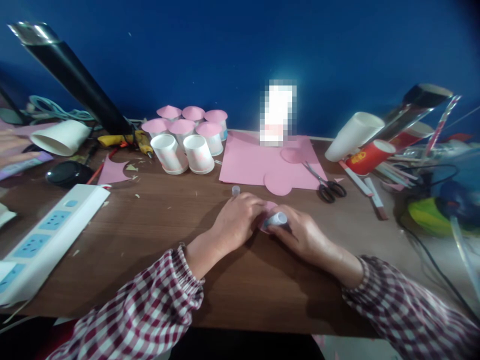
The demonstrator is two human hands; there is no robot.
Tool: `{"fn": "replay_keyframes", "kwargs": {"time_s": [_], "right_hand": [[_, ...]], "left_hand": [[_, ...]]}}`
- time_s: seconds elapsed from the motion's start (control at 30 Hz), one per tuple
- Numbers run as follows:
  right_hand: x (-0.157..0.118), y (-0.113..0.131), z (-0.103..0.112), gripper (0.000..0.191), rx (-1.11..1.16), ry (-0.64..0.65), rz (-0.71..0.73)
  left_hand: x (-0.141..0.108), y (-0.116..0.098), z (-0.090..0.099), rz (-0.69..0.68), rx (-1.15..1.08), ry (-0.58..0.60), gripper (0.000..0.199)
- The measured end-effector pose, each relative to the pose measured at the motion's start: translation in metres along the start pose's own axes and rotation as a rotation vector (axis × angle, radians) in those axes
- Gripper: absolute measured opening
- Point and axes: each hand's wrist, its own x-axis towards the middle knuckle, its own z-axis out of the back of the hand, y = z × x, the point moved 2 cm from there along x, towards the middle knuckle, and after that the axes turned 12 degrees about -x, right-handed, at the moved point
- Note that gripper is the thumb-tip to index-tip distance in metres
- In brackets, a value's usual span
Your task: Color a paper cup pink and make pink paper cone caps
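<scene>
A pink paper piece (268,205) lies between my hands near the middle of the table, mostly hidden by my fingers. My left hand (240,217) is closed on its left edge. In my right hand (302,232) is a white glue stick (276,219), tilted over the paper, with its far end hidden. A small clear cap (235,191) stands just beyond my left hand. Beyond my hands, two pink paper circles (278,183) lie at the pink paper sheets (247,160), beside black-handled scissors (332,191).
Several paper cups with pink cone tops (182,127) and two plain upturned cups (198,154) stand at the back. A power strip (56,235) lies left. Another person's hand (11,150) shows at the left edge. Cups, markers (376,199) and cables crowd the right.
</scene>
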Motion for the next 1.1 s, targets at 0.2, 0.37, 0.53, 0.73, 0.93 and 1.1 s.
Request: {"fn": "replay_keyframes", "kwargs": {"time_s": [0.2, 0.37, 0.53, 0.73, 0.93, 1.1], "right_hand": [[0.0012, 0.0005, -0.0001, 0.013, 0.001, -0.009, -0.006], [-0.0006, 0.0016, 0.0023, 0.009, -0.031, 0.020, 0.021], [-0.0038, -0.0039, 0.0026, 0.007, -0.115, -0.007, -0.050], [-0.0042, -0.0060, 0.0011, 0.009, -0.075, -0.026, -0.067], [-0.0027, -0.0006, 0.0050, 0.003, 0.014, 0.046, -0.066], [-0.0030, -0.0042, 0.0073, 0.006, 0.077, -0.045, -0.186]], "left_hand": [[0.0005, 0.0012, 0.0002, 0.009, -0.009, -0.009, 0.034], [0.0008, 0.0009, -0.0002, 0.013, 0.019, 0.013, 0.035], [0.0007, -0.0013, 0.0008, 0.044, 0.052, 0.013, 0.029], [0.0006, -0.0005, 0.0003, 0.046, 0.047, 0.021, 0.029], [0.0008, 0.0009, 0.0007, 0.035, 0.049, 0.032, 0.033], [0.0012, -0.0002, 0.0024, 0.048, 0.038, 0.073, 0.035]]}}
